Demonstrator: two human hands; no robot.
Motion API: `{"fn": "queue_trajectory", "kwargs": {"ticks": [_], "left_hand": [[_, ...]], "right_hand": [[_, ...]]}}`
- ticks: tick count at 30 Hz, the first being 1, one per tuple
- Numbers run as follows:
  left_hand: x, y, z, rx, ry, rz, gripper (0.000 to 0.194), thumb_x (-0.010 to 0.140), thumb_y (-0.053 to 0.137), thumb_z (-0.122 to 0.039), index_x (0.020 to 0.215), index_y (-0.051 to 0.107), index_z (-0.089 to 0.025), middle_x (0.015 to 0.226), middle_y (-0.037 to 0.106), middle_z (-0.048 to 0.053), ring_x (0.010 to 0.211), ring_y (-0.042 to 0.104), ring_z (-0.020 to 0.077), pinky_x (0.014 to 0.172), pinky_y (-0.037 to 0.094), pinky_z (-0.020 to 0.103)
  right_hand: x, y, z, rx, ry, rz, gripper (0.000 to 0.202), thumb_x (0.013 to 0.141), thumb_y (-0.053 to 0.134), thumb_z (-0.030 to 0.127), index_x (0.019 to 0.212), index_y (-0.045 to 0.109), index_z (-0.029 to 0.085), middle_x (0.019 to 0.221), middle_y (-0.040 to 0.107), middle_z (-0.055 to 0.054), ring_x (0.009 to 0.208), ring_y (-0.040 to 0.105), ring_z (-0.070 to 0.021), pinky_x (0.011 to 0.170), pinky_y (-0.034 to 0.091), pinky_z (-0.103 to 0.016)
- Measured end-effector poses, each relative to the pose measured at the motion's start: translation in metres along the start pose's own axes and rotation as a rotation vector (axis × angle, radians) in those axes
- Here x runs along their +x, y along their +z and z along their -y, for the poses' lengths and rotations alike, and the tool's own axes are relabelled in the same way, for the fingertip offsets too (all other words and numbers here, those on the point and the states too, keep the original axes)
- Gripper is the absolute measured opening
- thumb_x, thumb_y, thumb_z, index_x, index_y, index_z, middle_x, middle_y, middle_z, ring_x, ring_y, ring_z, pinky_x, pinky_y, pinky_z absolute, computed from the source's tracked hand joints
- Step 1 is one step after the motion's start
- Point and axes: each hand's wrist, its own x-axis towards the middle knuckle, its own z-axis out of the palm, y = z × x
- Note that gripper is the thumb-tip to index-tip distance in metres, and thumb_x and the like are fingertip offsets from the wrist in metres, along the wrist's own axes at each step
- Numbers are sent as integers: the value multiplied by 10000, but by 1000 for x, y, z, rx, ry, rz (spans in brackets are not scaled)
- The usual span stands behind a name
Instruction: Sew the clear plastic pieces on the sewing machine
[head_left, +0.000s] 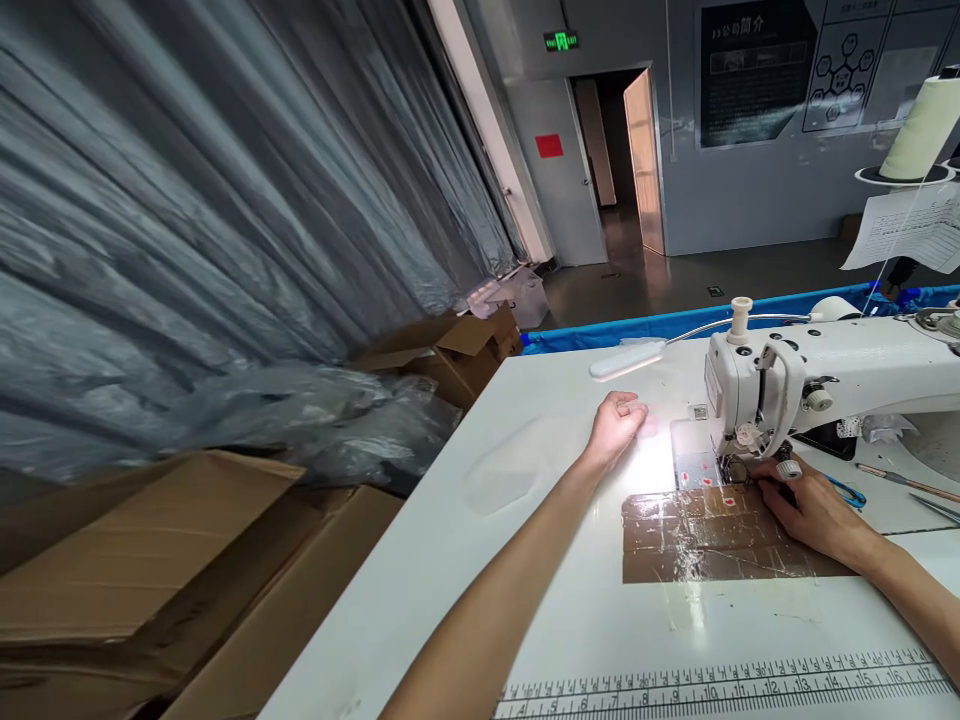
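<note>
The white table [427, 560] has its left edge running obliquely from the far left corner toward the near side. A broad stretch of tabletop separates that edge from the left forearm, with a faint translucent shape [510, 470] lying there. Cardboard boxes [322, 570] stand just beyond the left edge, and blue fabric [622, 335] runs behind the far edge.

The left hand [616, 432] is near the far edge, just short of the white lamp [626, 360]. Its grip is drawn together, thumb against curled fingers; whether something thin is pinched there, I cannot tell. It has room on its left side, while the sewing machine [832, 365] bounds it on the right.

The right hand [810, 505] reaches in under the head of the machine, at the needle area, over the right part of a brown taped sheet [701, 545]. Its fingertips are partly hidden, so I cannot tell whether this grip is apart or together. The sheet lies flat, well in from the near edge, with small red marks [707, 482] by the needle. Space here is tight: blue-handled scissors [847, 490] and tweezers [934, 508] lie close on the right. A printed ruler [720, 690] extends along the near side.
</note>
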Motion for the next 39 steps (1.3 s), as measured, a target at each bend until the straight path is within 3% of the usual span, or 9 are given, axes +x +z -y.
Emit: {"fn": "queue_trajectory", "kwargs": {"ticks": [10,14,19,23,28,33,39], "left_hand": [[-3,-6,-1,-169,-133,42,410,731,747,-93,1101,577,-142,832,705,59,761,698,157,721,549,275],[-3,-7,-2,-194,-127,59,457,709,795,-115,1118,595,-146,814,706,51,757,690,153,720,556,273],[-2,-9,-2,-215,-112,65,353,780,730,-154,1114,615,-156,894,728,87,827,699,163,781,563,303],[-2,-8,0,-170,-94,75,301,746,726,-134,1040,662,-140,932,740,111,874,703,181,813,555,314],[3,-13,0,-50,-16,37,464,681,775,-171,1123,637,-134,1128,705,159,947,700,214,838,559,349],[13,-45,-10,166,132,-68,423,699,757,-271,1097,659,-167,1231,658,117,1092,645,238,933,529,364],[-4,-129,-11,532,180,-226,301,701,715,-354,944,725,-177,1148,683,97,1126,616,294,1061,432,435]], "right_hand": [[0,0,-1,-40,-17,-4,291,898,397,260,902,679,188,942,652,-106,746,662,-227,699,554,-373],[-1,1,0,-26,-46,-13,295,898,385,245,881,675,194,941,645,-106,743,664,-230,700,556,-375],[-1,2,-1,-68,-54,4,329,914,355,249,915,675,171,959,643,-128,754,669,-240,708,562,-393],[-1,4,-5,-78,-58,15,344,921,348,245,932,682,163,991,648,-137,807,676,-244,743,564,-389],[-2,6,-8,-94,-59,27,339,922,359,256,958,685,169,1027,646,-136,815,672,-237,754,563,-377],[-4,4,-7,-98,-81,35,362,939,333,273,953,682,181,1042,643,-139,825,670,-232,745,563,-368],[-5,5,-10,-137,-95,61,374,937,337,298,836,681,188,1034,663,-147,810,671,-238,744,568,-391]]}}
